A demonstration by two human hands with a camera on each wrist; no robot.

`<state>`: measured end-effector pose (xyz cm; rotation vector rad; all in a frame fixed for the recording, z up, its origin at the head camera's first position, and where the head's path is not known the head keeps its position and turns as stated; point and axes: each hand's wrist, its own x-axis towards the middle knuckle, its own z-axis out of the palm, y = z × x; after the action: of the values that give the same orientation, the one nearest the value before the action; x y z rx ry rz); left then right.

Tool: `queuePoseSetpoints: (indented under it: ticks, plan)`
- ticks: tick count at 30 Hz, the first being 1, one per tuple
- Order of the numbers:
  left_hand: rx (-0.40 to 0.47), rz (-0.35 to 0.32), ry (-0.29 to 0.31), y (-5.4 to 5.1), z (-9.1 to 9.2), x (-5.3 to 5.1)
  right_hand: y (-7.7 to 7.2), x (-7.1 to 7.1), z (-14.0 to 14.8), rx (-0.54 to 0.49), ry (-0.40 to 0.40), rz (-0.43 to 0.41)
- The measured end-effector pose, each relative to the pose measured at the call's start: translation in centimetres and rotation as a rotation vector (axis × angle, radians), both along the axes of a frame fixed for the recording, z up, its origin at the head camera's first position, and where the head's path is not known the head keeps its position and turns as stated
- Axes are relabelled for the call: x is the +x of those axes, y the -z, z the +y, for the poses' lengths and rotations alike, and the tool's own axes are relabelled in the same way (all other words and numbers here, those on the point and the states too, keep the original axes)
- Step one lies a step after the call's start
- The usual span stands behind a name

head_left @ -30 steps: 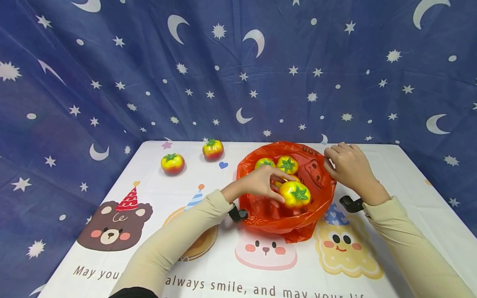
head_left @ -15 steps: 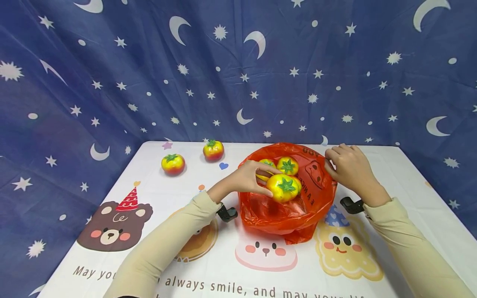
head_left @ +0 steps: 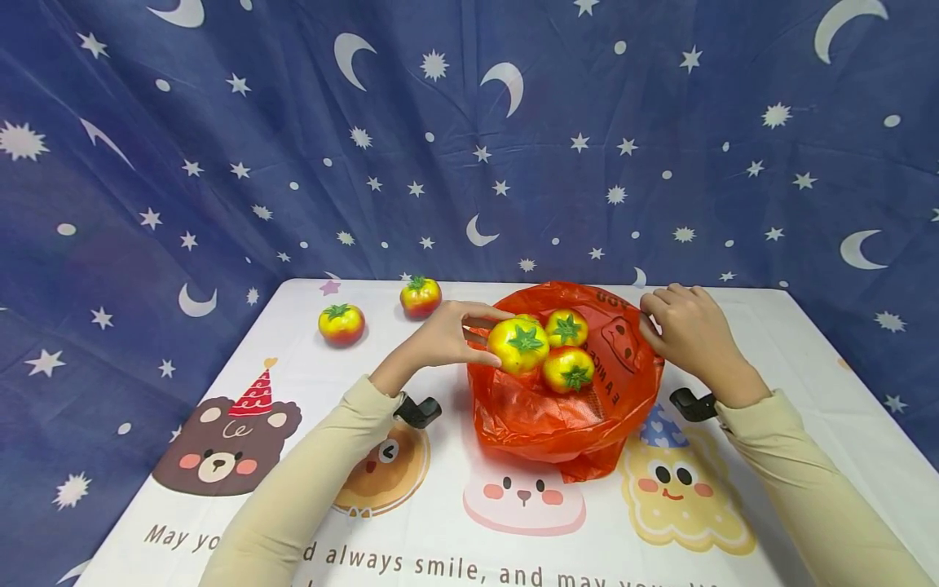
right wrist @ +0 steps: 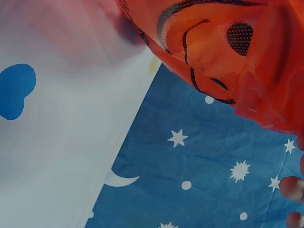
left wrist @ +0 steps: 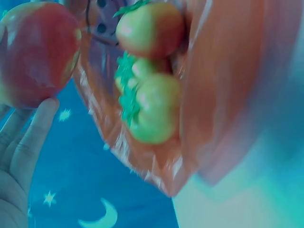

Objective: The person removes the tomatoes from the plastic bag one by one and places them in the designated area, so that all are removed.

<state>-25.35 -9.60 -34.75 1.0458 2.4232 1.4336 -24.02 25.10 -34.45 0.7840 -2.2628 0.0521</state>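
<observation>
My left hand (head_left: 449,336) grips a toy tomato (head_left: 518,345), yellow on top and red below with a green leafy crown, at the left side of a red plastic bag (head_left: 535,416). Inside the open bag lie a tomato (head_left: 568,369) at the middle and another tomato (head_left: 566,328) behind it; a further one is mostly hidden behind the held tomato. In the left wrist view the held tomato (left wrist: 40,54) is apart from the tomatoes (left wrist: 154,107) in the bag. My right hand (head_left: 688,330) pinches the bag's right rim, its fingertips partly hidden.
Two more tomatoes stand on the table's back left, one nearer tomato (head_left: 341,324) and one farther tomato (head_left: 421,297). A white tablecloth (head_left: 242,342) with cartoon prints covers the table. A blue star-patterned curtain (head_left: 469,163) hangs right behind the table's back edge.
My left hand has moved left and slightly up with the tomato, from over the bag's middle to its left rim, uncovering a tomato inside. The right hand has stayed on the rim.
</observation>
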Motion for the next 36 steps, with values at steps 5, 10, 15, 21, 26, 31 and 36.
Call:
queuePoseSetpoints:
  ticks: [5,10,15,21,26,31,36]
  plan:
    - [0.033,0.005,-0.051,-0.5,-1.9,-0.1,0.1,-0.1,0.0,-0.004,-0.004,-0.002]
    - [0.079,0.033,-0.096,-0.8,-4.0,-0.3,0.1,-0.1,0.1,-0.004,0.000,-0.006]
    - [0.119,0.067,-0.164,-1.3,-5.8,-0.2,0.1,-0.1,0.1,-0.005,0.004,-0.010]
    - [0.112,0.109,-0.251,-1.9,-8.2,0.2,0.1,-0.1,0.2,-0.005,0.005,-0.007]
    - [0.110,0.127,-0.322,-2.2,-10.2,0.3,0.1,-0.1,0.1,-0.003,0.010,-0.010]
    - [0.111,0.151,-0.392,-2.1,-12.0,0.5,0.0,-0.1,0.1,0.000,0.008,-0.006]
    - [0.117,0.178,-0.439,-1.8,-13.8,0.6,0.0,-0.1,0.2,0.000,0.004,-0.006]
